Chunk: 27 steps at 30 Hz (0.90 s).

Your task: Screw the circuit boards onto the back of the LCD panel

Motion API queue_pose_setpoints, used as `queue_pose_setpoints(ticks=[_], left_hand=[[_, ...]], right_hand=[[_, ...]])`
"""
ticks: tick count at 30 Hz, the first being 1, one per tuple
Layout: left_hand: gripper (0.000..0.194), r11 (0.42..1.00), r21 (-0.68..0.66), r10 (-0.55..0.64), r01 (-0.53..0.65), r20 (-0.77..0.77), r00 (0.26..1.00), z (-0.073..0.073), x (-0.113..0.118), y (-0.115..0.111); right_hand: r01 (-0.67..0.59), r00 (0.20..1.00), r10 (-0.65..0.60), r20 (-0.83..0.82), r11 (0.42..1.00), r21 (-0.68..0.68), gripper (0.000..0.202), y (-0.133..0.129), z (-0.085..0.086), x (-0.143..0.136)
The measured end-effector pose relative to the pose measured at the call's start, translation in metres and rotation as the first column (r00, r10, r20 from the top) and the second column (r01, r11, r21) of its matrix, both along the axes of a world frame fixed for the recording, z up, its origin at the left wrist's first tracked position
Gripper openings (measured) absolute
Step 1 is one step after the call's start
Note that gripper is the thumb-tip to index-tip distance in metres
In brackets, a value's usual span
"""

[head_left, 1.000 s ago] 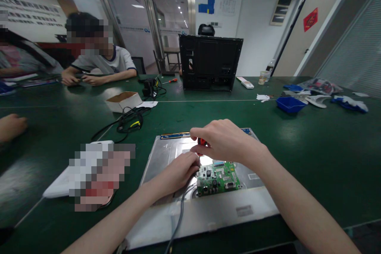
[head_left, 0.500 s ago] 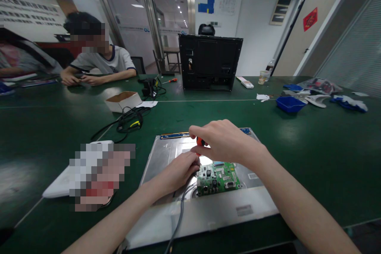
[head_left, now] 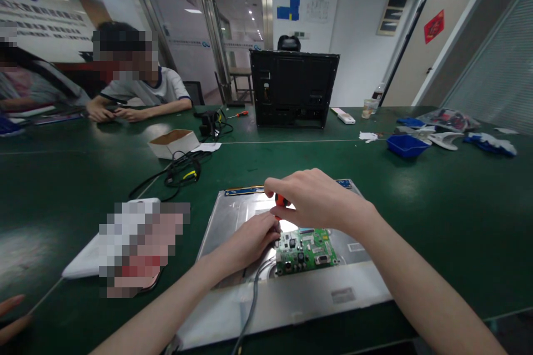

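My right hand (head_left: 318, 197) is closed around the orange and black handle of a screwdriver (head_left: 280, 200), held upright over a green circuit board (head_left: 307, 252). Just below it, my left hand (head_left: 254, 236) has its fingers pressed together at the board's upper left corner. What those fingers hold, if anything, is hidden, and so is the screwdriver's tip. The board lies on the silver metal back of a display panel (head_left: 300, 297). A grey cable (head_left: 255, 299) runs from the board's left side over the panel's front edge.
A black monitor housing (head_left: 295, 89) stands ahead. Leftward lie black cables (head_left: 179, 169), an open carton (head_left: 174, 144) and a pink phone-like item (head_left: 144, 258). At right is a blue tray (head_left: 407, 145). A co-worker (head_left: 141, 89) sits across; another person's fingers (head_left: 14, 316) show lower left.
Another person's fingers have come into view at the lower left edge. My hands and the screwdriver stay almost in the same place.
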<state>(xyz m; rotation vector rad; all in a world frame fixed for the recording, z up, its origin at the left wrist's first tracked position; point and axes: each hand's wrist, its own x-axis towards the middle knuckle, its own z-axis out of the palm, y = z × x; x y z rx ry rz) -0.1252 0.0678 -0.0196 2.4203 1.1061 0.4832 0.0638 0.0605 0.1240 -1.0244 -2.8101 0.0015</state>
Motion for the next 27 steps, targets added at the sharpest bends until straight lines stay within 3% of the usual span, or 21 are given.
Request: queue_pose_setpoints(ticks=[11, 27], left_hand=[[0.006, 0.999, -0.003, -0.049, 0.05, 0.055, 0.997, 0.0, -0.004, 0.001], [0.008, 0.996, -0.021, -0.087, 0.089, 0.097, 0.992, 0.011, -0.006, -0.003]], right_hand=[[-0.033, 0.999, 0.032, -0.022, 0.999, -0.03, 0.021, -0.001, 0.002, 0.002], [0.003, 1.0, -0.003, -0.008, 1.0, 0.002, 0.021, 0.001, -0.002, 0.002]])
